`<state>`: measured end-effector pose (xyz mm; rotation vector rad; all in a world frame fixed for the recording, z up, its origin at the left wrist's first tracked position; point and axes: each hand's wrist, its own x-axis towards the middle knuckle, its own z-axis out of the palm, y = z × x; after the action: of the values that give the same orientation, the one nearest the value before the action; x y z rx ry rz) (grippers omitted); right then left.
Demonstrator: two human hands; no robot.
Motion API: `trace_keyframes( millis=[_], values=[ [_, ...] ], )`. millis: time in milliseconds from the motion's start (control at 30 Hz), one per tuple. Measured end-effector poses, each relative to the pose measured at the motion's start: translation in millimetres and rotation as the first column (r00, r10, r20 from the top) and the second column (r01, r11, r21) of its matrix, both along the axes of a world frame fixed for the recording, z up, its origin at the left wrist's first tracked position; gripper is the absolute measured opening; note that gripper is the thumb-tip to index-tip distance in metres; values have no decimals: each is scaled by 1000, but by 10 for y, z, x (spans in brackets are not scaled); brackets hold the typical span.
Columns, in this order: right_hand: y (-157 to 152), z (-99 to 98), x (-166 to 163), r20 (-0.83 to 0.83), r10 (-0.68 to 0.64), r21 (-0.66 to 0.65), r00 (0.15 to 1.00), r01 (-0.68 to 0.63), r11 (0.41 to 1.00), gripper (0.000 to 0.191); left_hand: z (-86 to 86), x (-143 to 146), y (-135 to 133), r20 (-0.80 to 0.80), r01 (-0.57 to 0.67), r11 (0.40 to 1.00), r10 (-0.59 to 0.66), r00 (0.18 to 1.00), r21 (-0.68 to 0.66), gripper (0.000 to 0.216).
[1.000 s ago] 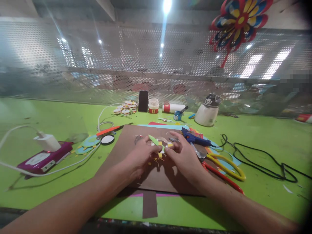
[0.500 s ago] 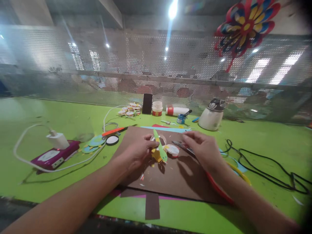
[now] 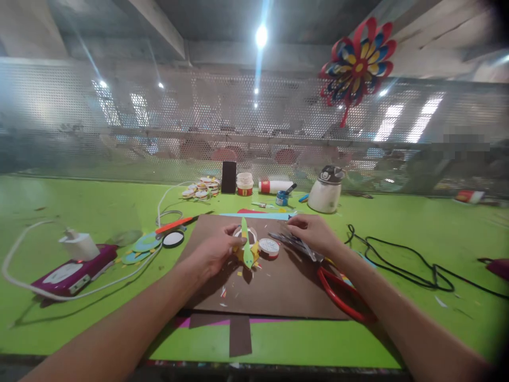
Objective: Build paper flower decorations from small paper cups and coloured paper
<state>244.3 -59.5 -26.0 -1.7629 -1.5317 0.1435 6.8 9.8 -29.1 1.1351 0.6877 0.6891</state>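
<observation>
My left hand (image 3: 218,248) is closed on a small paper figure (image 3: 246,241), a green strip with dots like eyes at its near end and yellow pieces below. A white ring shows behind the figure; whether it is attached I cannot tell. Beside it, a round white disc with a red edge (image 3: 269,248) lies on the brown board (image 3: 278,292). My right hand (image 3: 314,232) hovers at the board's right side, fingertips pinched together; what they hold, if anything, is not clear. Under that hand and wrist lie scissors with red handles (image 3: 338,297), their metal blades pointing left.
To the left are a purple power strip (image 3: 75,270) with a white plug and cable, and an orange cutter (image 3: 174,225). Behind the board stand a blue jar (image 3: 282,198), a red-and-white tub (image 3: 245,185) and a white kettle (image 3: 325,191). A black cord (image 3: 397,270) trails at right.
The view has turned right and up, so everything sits further left. More of the scissors now shows beneath my right hand. The paper figure stays in my left hand, turned slightly more upright.
</observation>
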Motion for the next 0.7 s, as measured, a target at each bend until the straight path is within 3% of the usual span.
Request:
trace_keyframes(
  millis=[233, 333, 700],
  values=[
    [-56, 46, -78, 131, 81, -55, 988, -74, 996, 21, -74, -2, 109, 85, -108, 992, 103, 991, 64, 26],
    [-92, 19, -210, 181, 130, -44, 975, -124, 991, 22, -96, 12, 116, 95, -138, 990, 136, 986, 18, 29],
    [-60, -53, -207, 259, 48, -4, 965, -48, 999, 21, -120, 64, 44, 154, -125, 984, 144, 978, -128, 42]
  ],
)
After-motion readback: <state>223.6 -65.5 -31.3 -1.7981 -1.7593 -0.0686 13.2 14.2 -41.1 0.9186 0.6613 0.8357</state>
